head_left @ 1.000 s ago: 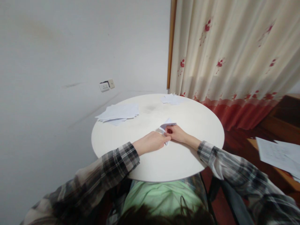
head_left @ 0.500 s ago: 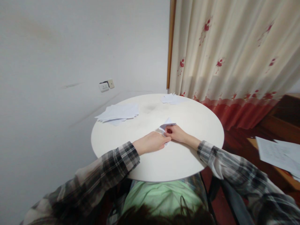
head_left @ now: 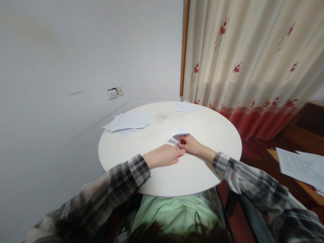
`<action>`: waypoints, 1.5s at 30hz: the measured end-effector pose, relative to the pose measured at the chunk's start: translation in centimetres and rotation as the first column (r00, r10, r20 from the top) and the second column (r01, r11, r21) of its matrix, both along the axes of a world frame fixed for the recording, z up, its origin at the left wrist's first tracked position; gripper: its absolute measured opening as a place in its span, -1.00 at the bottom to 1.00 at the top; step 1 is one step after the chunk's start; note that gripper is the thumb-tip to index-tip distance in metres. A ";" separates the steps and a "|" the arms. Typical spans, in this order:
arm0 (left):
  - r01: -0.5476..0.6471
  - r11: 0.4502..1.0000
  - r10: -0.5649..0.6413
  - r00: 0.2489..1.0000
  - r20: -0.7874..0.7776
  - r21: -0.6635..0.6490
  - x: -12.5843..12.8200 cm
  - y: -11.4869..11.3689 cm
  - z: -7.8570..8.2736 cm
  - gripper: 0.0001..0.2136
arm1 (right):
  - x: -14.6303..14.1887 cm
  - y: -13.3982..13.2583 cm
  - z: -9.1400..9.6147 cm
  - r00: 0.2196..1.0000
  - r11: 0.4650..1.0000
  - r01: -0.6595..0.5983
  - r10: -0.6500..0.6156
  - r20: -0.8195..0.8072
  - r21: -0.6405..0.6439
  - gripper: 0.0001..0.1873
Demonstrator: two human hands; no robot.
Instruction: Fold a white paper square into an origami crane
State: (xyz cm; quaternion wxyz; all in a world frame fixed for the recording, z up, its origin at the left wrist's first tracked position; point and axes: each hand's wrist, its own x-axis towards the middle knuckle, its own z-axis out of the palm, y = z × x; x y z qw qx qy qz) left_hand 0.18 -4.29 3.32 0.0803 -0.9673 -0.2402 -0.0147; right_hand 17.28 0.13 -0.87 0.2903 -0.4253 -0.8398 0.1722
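Note:
A small folded piece of white paper [head_left: 180,133] lies near the middle of the round white table [head_left: 217,141]. My right hand [head_left: 192,144] is closed in a pinch on its near edge. My left hand [head_left: 165,156] meets it from the left, fingers curled and pressed against the same paper's lower corner. Both hands cover most of the fold, so only the far flap shows. Plaid sleeves reach to both wrists.
A loose stack of white sheets [head_left: 129,122] lies at the table's back left. A smaller pile of papers [head_left: 185,106] sits at the far edge by the flowered curtain [head_left: 253,60]. More printed sheets [head_left: 301,167] rest on a wooden surface at the right.
My left hand has slid slightly down and toward me along the paper's edge. The right hand has kept its pinch in place.

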 end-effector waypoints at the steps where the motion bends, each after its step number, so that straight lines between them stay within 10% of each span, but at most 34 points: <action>1: 0.001 1.000 0.000 1.000 0.007 -0.006 0.0 0.0 0.0 -0.89 | 0.0 0.0 0.0 1.000 1.000 -0.001 0.001 0.000 0.001 -0.88; 13: -0.024 0.999 0.040 0.929 0.367 -0.048 -1.5 1.2 -0.8 -0.79 | 1.1 -0.4 1.2 1.000 1.000 0.003 -0.004 0.031 0.018 -0.88; 45: 0.002 0.997 0.022 0.954 0.298 -0.079 -1.6 1.2 -2.7 -0.65 | 1.5 -1.0 1.5 0.994 0.990 0.094 -0.099 0.045 0.103 -0.81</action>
